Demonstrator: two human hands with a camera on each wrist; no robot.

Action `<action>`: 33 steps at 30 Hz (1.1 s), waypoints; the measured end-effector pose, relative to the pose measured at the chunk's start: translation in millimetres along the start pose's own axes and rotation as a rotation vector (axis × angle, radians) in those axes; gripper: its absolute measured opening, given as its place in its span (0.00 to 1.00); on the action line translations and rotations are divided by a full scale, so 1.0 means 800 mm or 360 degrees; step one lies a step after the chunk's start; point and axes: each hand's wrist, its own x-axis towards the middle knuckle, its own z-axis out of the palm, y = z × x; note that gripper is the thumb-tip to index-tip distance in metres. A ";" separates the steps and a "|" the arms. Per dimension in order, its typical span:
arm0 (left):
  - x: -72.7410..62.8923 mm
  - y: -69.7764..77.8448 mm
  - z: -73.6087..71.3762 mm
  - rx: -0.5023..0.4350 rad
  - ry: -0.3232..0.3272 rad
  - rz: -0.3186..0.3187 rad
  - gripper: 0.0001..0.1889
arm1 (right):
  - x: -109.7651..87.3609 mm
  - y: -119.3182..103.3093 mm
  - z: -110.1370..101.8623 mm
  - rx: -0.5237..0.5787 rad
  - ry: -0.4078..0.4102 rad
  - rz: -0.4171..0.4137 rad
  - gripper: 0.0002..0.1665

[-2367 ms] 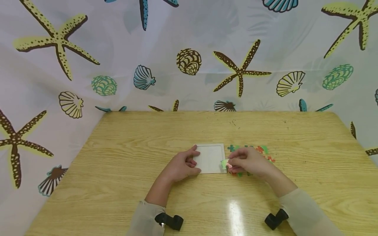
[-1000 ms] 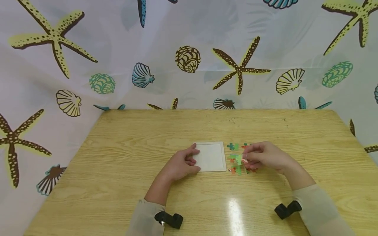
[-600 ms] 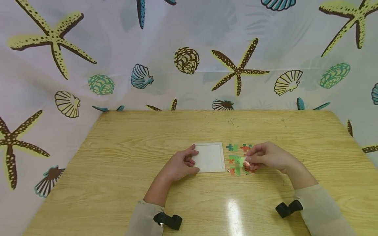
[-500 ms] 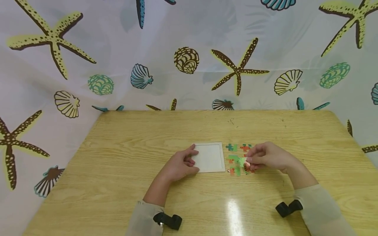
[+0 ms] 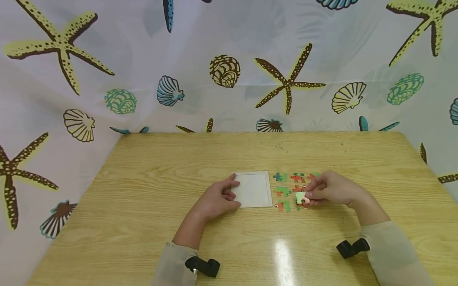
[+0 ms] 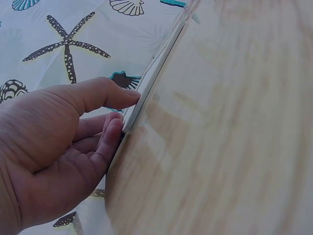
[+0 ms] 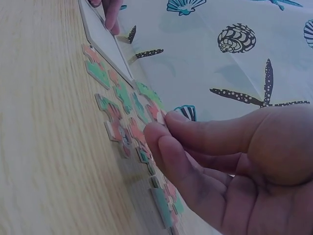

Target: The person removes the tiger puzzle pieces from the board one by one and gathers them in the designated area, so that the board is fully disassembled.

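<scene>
A white square puzzle tray [image 5: 255,190] with a raised rim lies on the table. My left hand [image 5: 216,201] holds it by its left side, thumb and index finger spread along the rim; the left wrist view shows the fingertips at the tray's edge [image 6: 154,81]. To the right, my right hand [image 5: 334,190] pinches a light green and red jigsaw piece [image 5: 300,197] between thumb and fingertips, above the loose pieces. In the right wrist view the fingers mostly cover this piece [image 7: 160,117]. Nothing lies inside the visible part of the tray.
Loose jigsaw pieces lie in rough rows right of the tray, including a teal and green one [image 5: 280,177], a red one [image 5: 297,178] and an orange and green one [image 5: 283,205]. The right hand hides some. A shell-patterned curtain [image 5: 200,91] hangs behind the wooden table [image 5: 143,190].
My right hand has carried the pinched piece from the tray's right edge rightward over the loose pieces, and the piece has turned. The left hand stays at the tray.
</scene>
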 end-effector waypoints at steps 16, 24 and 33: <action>-0.001 -0.001 0.000 0.0012 -0.0005 0.0023 0.33 | -0.007 0.007 -0.018 -0.0035 0.0014 -0.0009 0.11; -0.005 -0.002 -0.001 -0.0021 -0.0034 0.0042 0.32 | -0.012 0.008 -0.024 -0.0036 0.0040 0.0013 0.11; -0.006 0.001 0.001 -0.0032 -0.0016 0.0033 0.32 | -0.016 0.011 -0.032 -0.0083 0.0052 0.0049 0.09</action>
